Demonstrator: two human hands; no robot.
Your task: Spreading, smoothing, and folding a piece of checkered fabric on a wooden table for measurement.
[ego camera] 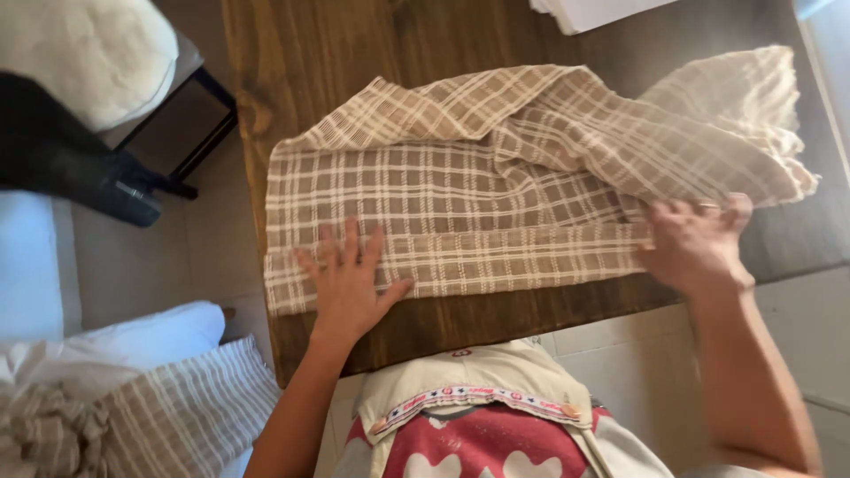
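Your left hand (pixel 347 281) is lying flat, fingers spread wide, palm down on the beige and tan checked woven cloth (pixel 460 199), pinning its near edge at lower centre of the frame. Nothing is being gripped by it; it is only pressing.

Your right hand (pixel 693 241) is sitting at the right of the frame, fingers curled around a fold of the same cloth, pinching the fabric where the flat part meets the bunched part. The hand is slightly blurred, so exact finger placement cannot be told.

The cloth is lying across the dark brown wooden surface (pixel 354 44), filling the middle of the frame. Its left portion is lying flat and smooth, with a narrow strip folded along the near edge. Its right portion is rumpled and lifted, a loose corner trailing toward the upper right.

A stack of white sheets (pixel 589 11) is resting on the surface at the top edge, well apart from both hands.

At lower left, a pile of striped and plain pale fabrics (pixel 133 389) is lying beside the surface. At upper left, a cream fleecy cushion (pixel 84 53) is sitting on a black-framed seat (pixel 190 124).
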